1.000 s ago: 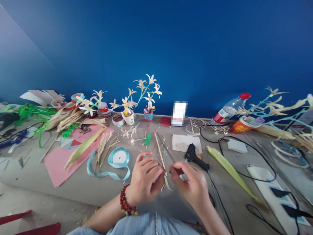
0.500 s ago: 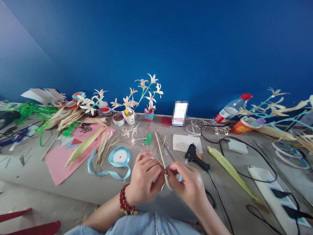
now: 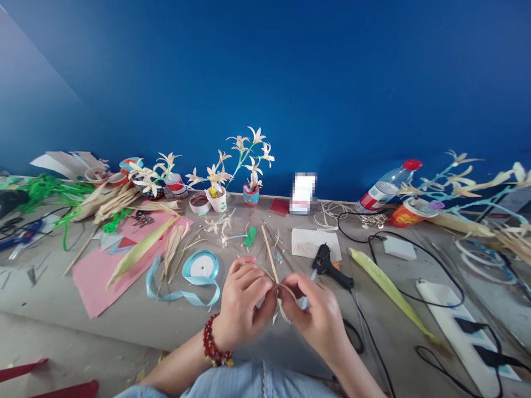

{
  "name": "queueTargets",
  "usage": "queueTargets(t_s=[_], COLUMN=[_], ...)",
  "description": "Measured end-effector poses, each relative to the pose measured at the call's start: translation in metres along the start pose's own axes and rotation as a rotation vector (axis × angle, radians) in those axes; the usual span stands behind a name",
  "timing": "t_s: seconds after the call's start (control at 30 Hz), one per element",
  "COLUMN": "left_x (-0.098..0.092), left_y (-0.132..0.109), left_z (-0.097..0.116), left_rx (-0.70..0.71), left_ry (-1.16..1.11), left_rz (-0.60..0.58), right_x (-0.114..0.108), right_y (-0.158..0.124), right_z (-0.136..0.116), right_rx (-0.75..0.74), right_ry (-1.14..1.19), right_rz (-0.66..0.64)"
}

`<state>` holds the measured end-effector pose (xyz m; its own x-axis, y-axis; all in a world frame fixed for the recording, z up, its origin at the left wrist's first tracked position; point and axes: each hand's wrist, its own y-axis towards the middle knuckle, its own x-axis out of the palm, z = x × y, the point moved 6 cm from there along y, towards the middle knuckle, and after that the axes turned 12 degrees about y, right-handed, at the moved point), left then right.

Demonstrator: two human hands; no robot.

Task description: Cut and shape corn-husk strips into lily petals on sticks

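My left hand (image 3: 249,301), with a red beaded bracelet at the wrist, is closed in a pinch close to the edge of the table. Almost touching it, my right hand (image 3: 313,307) pinches too. Between the two sets of fingertips is a thin pale strip (image 3: 289,289), which looks like dried corn husk; its ends are partly hidden by the fingers. A narrow pale stick (image 3: 269,249) runs from the fingertips away over the table; whether it is held or lies beneath is unclear. Right of the hands lies a black glue gun (image 3: 332,266) on a sheet of white paper (image 3: 301,243).
Left are a light-blue ribbon spool (image 3: 211,269) and pink paper (image 3: 93,284) with a husk (image 3: 141,251) on it. Husk flowers (image 3: 253,152) stand in cups along the wall. Right are a green husk (image 3: 385,287), a bottle (image 3: 384,190), a power strip (image 3: 450,326) and black cables.
The fingertips have come slightly closer together, and the pale strip now shows as an arc by the right fingers. The whole view has shifted slightly.
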<state>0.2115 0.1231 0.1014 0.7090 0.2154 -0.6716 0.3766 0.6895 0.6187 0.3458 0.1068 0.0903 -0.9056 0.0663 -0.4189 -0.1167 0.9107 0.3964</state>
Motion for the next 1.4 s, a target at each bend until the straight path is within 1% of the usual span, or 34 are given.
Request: queueTargets(t_s=[0.07, 0.13, 0.2, 0.27, 0.33, 0.37, 0.43, 0.5, 0.6, 0.7, 0.8, 0.87, 0.93, 0.97, 1.03, 1.13, 1.23, 1.3, 1.4], left_x=[0.001, 0.002, 0.002, -0.001, -0.004, -0.005, -0.004, -0.002, 0.001, 0.002, -0.001, -0.006, -0.01, -0.01, -0.009, -0.006, -0.005, -0.004, -0.007], left_y=[0.0, -0.002, -0.005, -0.006, -0.006, -0.005, -0.003, -0.001, -0.001, -0.002, -0.005, -0.006, -0.006, -0.005, -0.004, -0.002, -0.002, -0.003, -0.006], left_z=[0.001, 0.0, -0.003, -0.008, -0.012, -0.012, -0.011, -0.009, -0.004, -0.002, -0.005, -0.01, -0.013, -0.014, -0.013, -0.009, -0.006, -0.006, -0.01], left_rx=[0.008, 0.015, 0.013, -0.006, -0.021, -0.019, 0.001, 0.021, 0.034, 0.046, 0.034, 0.005, -0.01, -0.008, 0.006, 0.009, 0.01, 0.019, -0.004], left_ry=[0.006, 0.011, 0.019, 0.045, 0.08, 0.092, 0.1, 0.102, 0.106, 0.118, 0.125, 0.126, 0.125, 0.126, 0.128, 0.135, 0.134, 0.125, 0.107], left_rz=[0.007, 0.001, 0.014, 0.044, 0.063, 0.061, 0.047, 0.036, 0.037, 0.03, 0.041, 0.075, 0.096, 0.094, 0.078, 0.068, 0.075, 0.069, 0.088], right_x=[0.004, 0.002, -0.005, -0.015, -0.024, -0.025, -0.02, -0.01, 0.0, 0.001, -0.011, -0.024, -0.035, -0.036, -0.029, -0.01, 0.002, 0.003, -0.008], right_y=[0.0, -0.001, -0.004, -0.009, -0.013, -0.014, -0.013, -0.01, -0.003, -0.002, -0.008, -0.013, -0.018, -0.018, -0.016, -0.007, -0.001, -0.002, -0.008], right_z=[0.002, 0.006, 0.014, 0.024, 0.032, 0.033, 0.029, 0.02, 0.008, 0.011, 0.026, 0.037, 0.044, 0.044, 0.037, 0.02, 0.009, 0.012, 0.024], right_rx=[0.008, 0.006, 0.013, 0.056, 0.118, 0.141, 0.158, 0.137, 0.08, 0.062, 0.076, 0.11, 0.144, 0.152, 0.147, 0.113, 0.05, 0.021, 0.025], right_ry=[0.003, -0.025, -0.079, -0.122, -0.123, -0.099, -0.027, 0.006, -0.061, -0.117, -0.196, -0.27, -0.303, -0.288, -0.196, -0.052, -0.082, -0.134, -0.228], right_rz=[-0.013, -0.019, -0.012, 0.019, 0.057, 0.053, 0.011, -0.033, -0.044, -0.038, -0.009, 0.053, 0.109, 0.114, 0.074, 0.003, -0.002, 0.001, 0.044])
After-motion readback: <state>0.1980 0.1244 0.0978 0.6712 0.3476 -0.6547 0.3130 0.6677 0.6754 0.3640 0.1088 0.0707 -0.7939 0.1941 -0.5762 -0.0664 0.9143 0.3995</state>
